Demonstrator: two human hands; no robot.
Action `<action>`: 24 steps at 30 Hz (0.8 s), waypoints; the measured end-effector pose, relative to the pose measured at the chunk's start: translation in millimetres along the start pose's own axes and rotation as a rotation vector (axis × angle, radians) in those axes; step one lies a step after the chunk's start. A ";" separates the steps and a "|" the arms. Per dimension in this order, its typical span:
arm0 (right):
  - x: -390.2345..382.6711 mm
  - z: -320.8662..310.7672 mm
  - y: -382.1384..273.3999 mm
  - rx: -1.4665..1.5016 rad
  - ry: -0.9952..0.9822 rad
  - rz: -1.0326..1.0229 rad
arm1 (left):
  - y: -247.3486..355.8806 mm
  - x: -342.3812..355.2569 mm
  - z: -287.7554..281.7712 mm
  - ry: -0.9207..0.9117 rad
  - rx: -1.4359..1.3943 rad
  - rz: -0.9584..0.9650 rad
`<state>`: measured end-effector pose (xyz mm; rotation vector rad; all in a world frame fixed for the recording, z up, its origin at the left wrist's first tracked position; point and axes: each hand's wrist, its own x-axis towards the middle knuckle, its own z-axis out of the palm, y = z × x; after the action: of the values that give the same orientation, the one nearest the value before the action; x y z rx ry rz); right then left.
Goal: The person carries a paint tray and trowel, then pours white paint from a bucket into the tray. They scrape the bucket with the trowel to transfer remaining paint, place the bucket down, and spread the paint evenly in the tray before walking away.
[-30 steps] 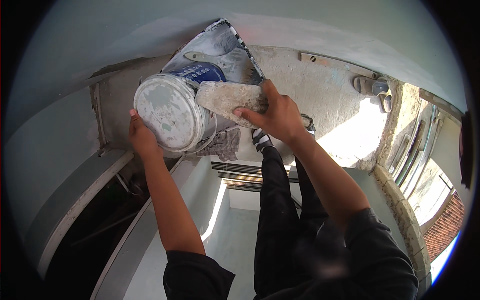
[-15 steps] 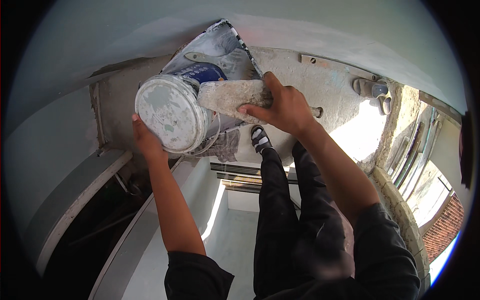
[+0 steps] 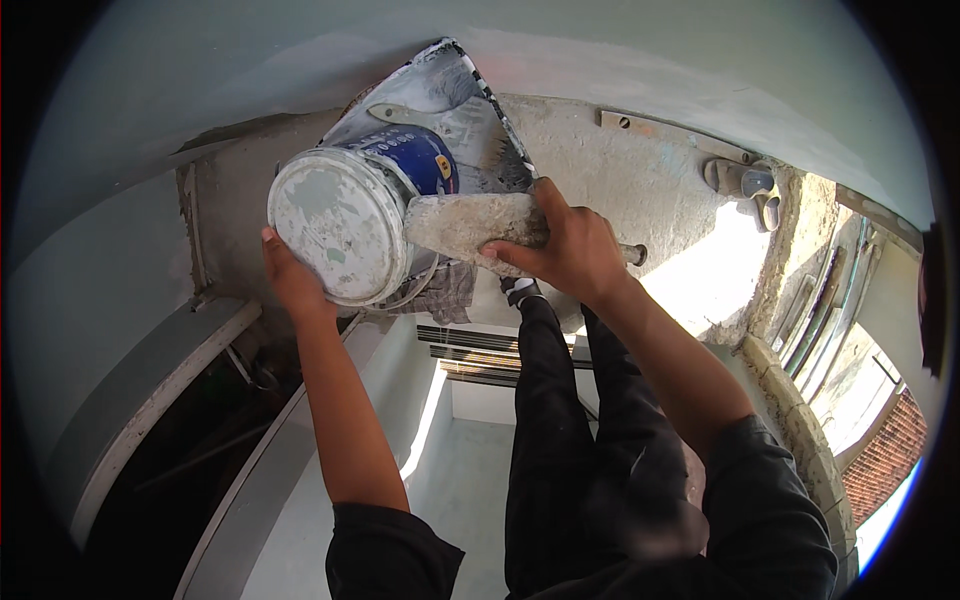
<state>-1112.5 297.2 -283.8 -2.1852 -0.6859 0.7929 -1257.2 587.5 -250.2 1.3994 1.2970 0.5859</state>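
Observation:
A paint bucket (image 3: 420,158) with a blue side and a white, putty-smeared lid (image 3: 338,225) is tipped so the lid faces me. My left hand (image 3: 298,280) grips the lid's left rim, its thumb showing at the edge and the other fingers hidden. In my right hand (image 3: 575,245) is a wide, crusted trowel (image 3: 470,228), thumb on top of the blade; its round handle end (image 3: 634,255) sticks out beyond my wrist. The blade's tip lies against or just beside the bucket's right edge; I cannot tell whether they touch.
Behind the bucket a stained sheet with dark edging (image 3: 487,95) leans by the wall. Crumpled grey cloth (image 3: 440,295) lies below it. To the right are a spirit level (image 3: 680,136) and a pair of sandals (image 3: 742,180). A dark opening (image 3: 200,430) lies at lower left.
My right hand and the trowel have moved slightly down, uncovering more of the bucket's blue side. My left hand stays on the rim. The cloth and my foot show differently.

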 end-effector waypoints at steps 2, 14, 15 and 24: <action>-2.4 4.4 -0.1 0.009 -0.004 0.022 | 5.7 -5.8 6.5 0.016 0.010 -0.023; 5.3 41.2 -62.0 0.117 -0.045 -0.301 | -16.0 18.4 -8.8 -0.140 -0.012 0.031; 1.4 42.9 -64.0 0.177 -0.049 -0.233 | -24.6 24.1 -21.8 -0.180 -0.048 0.021; -12.5 -0.5 1.2 0.324 0.070 0.127 | -1.7 -7.4 13.8 -0.047 -0.046 0.004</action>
<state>-1120.3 288.0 -280.3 -1.9625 -0.3574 0.8252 -1247.8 575.4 -253.6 1.3704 1.2366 0.5786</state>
